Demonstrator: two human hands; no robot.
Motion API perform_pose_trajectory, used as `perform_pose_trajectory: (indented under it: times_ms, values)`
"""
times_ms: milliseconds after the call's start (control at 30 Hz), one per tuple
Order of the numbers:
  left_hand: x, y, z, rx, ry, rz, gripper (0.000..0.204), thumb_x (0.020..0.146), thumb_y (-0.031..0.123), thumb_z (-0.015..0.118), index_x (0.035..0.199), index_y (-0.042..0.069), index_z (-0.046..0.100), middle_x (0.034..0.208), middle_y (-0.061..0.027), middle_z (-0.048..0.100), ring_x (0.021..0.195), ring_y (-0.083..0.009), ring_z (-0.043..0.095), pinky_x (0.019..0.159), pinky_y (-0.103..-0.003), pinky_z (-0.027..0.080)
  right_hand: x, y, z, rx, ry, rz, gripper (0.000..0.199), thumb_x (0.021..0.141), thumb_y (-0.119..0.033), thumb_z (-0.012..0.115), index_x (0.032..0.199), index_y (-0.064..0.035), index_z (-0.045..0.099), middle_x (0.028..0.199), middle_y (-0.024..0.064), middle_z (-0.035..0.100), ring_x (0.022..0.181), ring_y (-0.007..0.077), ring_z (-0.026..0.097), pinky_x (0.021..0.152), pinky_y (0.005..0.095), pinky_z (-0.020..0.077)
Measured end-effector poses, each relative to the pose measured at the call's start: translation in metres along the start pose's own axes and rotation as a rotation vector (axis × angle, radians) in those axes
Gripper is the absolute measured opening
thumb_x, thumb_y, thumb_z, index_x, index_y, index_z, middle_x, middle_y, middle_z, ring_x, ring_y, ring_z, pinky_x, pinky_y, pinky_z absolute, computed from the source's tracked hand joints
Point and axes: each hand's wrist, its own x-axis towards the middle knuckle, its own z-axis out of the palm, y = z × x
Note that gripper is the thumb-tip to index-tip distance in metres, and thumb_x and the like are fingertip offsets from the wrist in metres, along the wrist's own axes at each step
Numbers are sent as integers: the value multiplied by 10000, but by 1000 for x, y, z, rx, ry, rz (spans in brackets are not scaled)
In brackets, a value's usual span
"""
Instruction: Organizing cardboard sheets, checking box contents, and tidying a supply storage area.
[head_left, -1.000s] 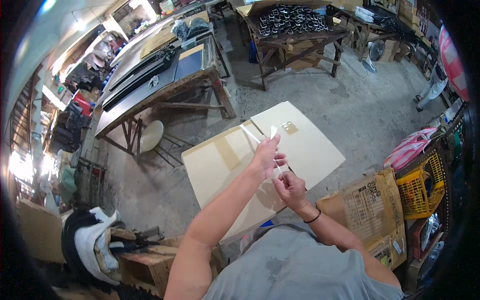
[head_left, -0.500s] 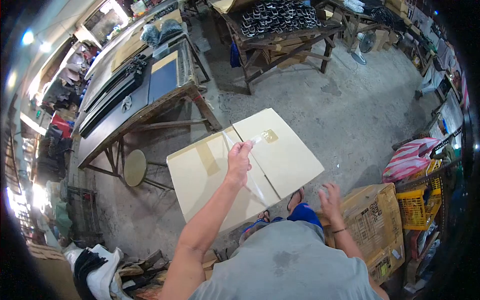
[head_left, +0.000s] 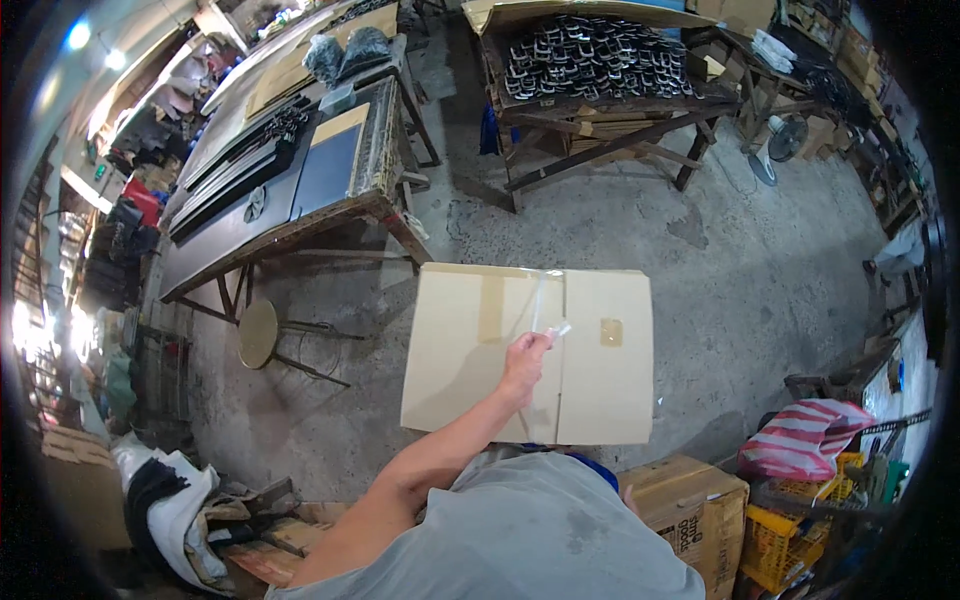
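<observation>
My left hand (head_left: 525,365) is closed around a clear plastic strip (head_left: 540,300) that runs across the top of a closed tan cardboard box (head_left: 610,400). A short end of the strip sticks out past my fingers. The box lid has a seam right of my hand, a brown tape patch (head_left: 611,332) on the right part and a paler tape band (head_left: 491,310) on the left. Only a sliver of my right hand (head_left: 629,499) shows beside my grey shirt, near a second, printed cardboard box (head_left: 690,490); its fingers are hidden.
A round stool (head_left: 258,334) stands left of the box, by a long worktable (head_left: 330,225) with dark strips. Ahead, another table (head_left: 610,130) bears a heap of black metal-looking pieces. At right are a striped bag (head_left: 805,440), a yellow crate (head_left: 780,545) and a fan (head_left: 785,140).
The tan box has turned and now lies squarer before me, shifted slightly right. My left hand moved right and nearer, still gripping the strip. My right hand, earlier spread at right, has dropped mostly out of sight.
</observation>
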Motion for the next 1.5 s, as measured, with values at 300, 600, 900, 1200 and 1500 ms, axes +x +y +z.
perform_pose_trajectory:
  times_ms: [300,600,900,1200,1500]
  values:
    - [37,-19,56,60,-188,-23,306,873,352,584,806,54,592,655,20,482,574,-93,425,512,-267,352,26,-91,-55,-383,585,-309,422,936,-411,470,1204,-90,518,860,45,592,671,127,542,560,260,462]
    - [91,19,76,226,-459,-39,416,844,430,561,878,20,618,744,-99,594,711,-196,558,655,-345,438,77,-225,4,-765,393,-223,507,922,-431,484,1274,-66,475,988,77,602,808,161,569,686,287,483]
    - [133,46,50,206,-516,-15,473,844,452,542,973,0,596,838,-140,602,786,-231,561,699,-363,432,117,-304,126,-986,177,-123,549,914,-443,491,1301,-56,450,1056,95,589,882,177,563,749,304,473]
    - [148,42,36,218,-540,-52,446,847,420,564,1014,8,597,879,-144,607,828,-220,566,735,-357,440,134,-291,199,-964,-3,-45,592,907,-454,498,1328,-46,425,1125,112,575,956,194,558,812,320,464]
    - [155,52,21,60,-496,-52,262,873,282,591,870,21,581,752,-4,522,709,-92,449,619,-270,386,61,-127,155,-420,77,-108,636,899,-466,505,1355,-35,399,1194,129,562,1030,211,552,875,337,454]
